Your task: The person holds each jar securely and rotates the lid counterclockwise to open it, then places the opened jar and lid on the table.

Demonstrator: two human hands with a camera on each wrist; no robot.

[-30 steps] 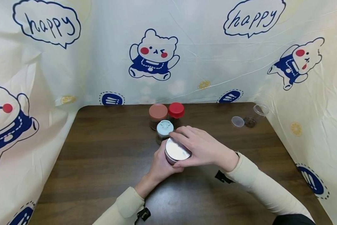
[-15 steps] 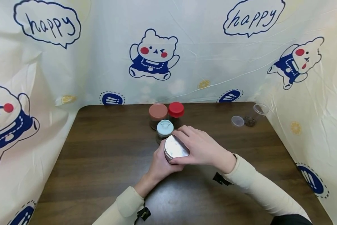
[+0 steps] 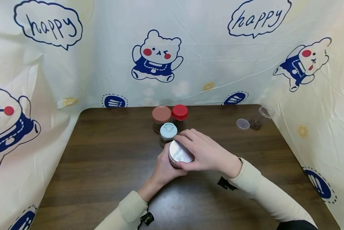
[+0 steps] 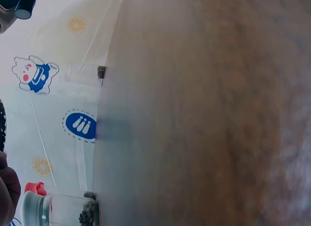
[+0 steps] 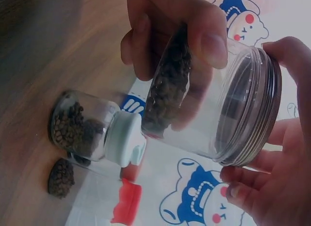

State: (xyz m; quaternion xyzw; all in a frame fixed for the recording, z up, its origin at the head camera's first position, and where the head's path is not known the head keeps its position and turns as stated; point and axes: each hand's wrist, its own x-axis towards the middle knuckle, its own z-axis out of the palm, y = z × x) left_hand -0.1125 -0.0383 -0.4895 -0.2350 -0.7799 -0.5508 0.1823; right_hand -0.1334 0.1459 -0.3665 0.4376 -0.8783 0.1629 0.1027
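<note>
In the head view both hands meet over the middle of the table on a clear jar with a flat silver lid [image 3: 181, 152]. My left hand [image 3: 164, 168] grips the jar's body from the left. From the right, my right hand [image 3: 207, 150] holds the lid by its rim, thumb on the near side and fingers on the far side. The right wrist view shows the clear jar [image 5: 206, 121] with dark beans [image 5: 167, 90] at its bottom and the lid at its mouth. In the left wrist view, the held jar cannot be made out.
Just beyond the hands stands a light-blue-lidded jar [image 3: 168, 131]. Behind it are a pink-lidded jar [image 3: 161, 115] and a red-lidded jar [image 3: 180, 113]. A tipped clear cup [image 3: 266, 112], dark contents at its base, lies at the back right beside a small clear lid [image 3: 242, 124].
My right hand has shifted slightly left and its thumb has moved a little along the lid's near rim. The left hand keeps its grip on the jar almost unmoved.
</note>
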